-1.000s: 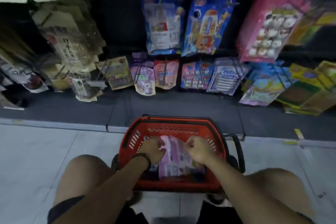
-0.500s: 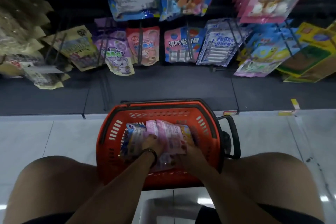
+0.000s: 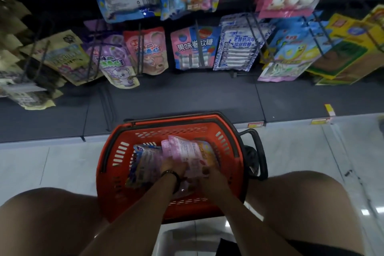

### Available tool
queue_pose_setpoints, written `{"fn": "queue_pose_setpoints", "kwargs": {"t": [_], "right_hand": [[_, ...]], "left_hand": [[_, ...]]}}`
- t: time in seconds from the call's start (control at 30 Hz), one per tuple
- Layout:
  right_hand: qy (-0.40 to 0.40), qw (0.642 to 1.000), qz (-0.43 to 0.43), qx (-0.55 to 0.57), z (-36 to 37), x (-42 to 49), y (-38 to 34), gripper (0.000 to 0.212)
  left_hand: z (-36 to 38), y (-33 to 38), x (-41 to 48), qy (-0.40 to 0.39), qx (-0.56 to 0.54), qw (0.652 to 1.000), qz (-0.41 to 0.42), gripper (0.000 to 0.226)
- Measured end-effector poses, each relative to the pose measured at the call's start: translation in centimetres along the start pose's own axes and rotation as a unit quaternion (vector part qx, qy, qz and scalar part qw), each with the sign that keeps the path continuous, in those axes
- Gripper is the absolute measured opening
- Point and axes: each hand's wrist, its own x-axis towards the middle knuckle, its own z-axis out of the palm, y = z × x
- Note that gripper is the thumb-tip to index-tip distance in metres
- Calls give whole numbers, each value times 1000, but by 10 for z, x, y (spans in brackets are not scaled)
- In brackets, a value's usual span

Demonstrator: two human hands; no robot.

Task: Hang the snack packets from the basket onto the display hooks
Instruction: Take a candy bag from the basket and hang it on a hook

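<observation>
Basket (image 3: 116, 172): lower centre, pink packets (image 3: 193, 151) inside.
Left hand (image 3: 172, 167): fingers curled round pink packets.
Right hand (image 3: 209, 176): on same stack; fingers hidden, grip unclear.
Remaining: lift, thread onto display hooks (image 3: 200, 45), upper frame.

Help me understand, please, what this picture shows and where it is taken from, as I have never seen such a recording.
There is no machine here: a person works with two bare hands. The single camera sits on the person's head and looks forward and down, so you see their knees from above. On the tiled floor between the knees stands a red basket. Inside it are pink packets and, to their left, a blue packet. The left hand and the right hand both grip the pink packets. Beyond the basket is a dark shelf with metal hooks, from which many hanging packets already dangle.
</observation>
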Motion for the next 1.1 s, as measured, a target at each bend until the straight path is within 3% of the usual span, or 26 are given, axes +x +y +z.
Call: {"fn": "queue_pose_setpoints", "kwargs": {"t": [0.17, 0.23, 0.3, 0.4, 0.5, 0.6, 0.67, 0.8, 0.87, 1.0, 1.1], "right_hand": [[36, 998, 30, 45, 7, 1, 2, 38], [59, 986, 58, 143, 13, -5, 1, 43], [74, 953, 96, 279, 14, -11, 0, 62], [-2, 902, 83, 424, 6, -37, -13, 39], [-43, 887, 20, 460, -5, -61, -27, 36], [-60, 864, -65, 495, -15, -78, -38, 42], [-64, 858, -114, 497, -24, -87, -46, 36], [-51, 873, -190, 446, -49, -102, -69, 20], [-35, 886, -214, 411, -62, -113, -85, 12], [-8, 898, -267, 349, -74, -134, -116, 15], [2, 899, -287, 329, -83, -146, -131, 18]], "left_hand": [[-29, -31, -44, 22, -162, 986, 34, 29], [-39, -41, -65, 44, -238, 968, 71, 31], [-46, -49, -83, 48, -308, 945, 96, 30], [-48, -55, -117, -24, -423, 901, 89, 28], [-46, -65, -143, -81, -471, 870, 124, 37], [-57, -66, -176, -112, -441, 877, 156, 59], [-74, -66, -190, -121, -454, 865, 177, 54], [-122, -54, -187, 6, -498, 841, 213, 41], [-146, -40, -196, 24, -442, 853, 275, 34], [-172, -16, -214, -49, -230, 893, 383, 27], [-180, 0, -223, -18, -217, 893, 394, 19]]}}
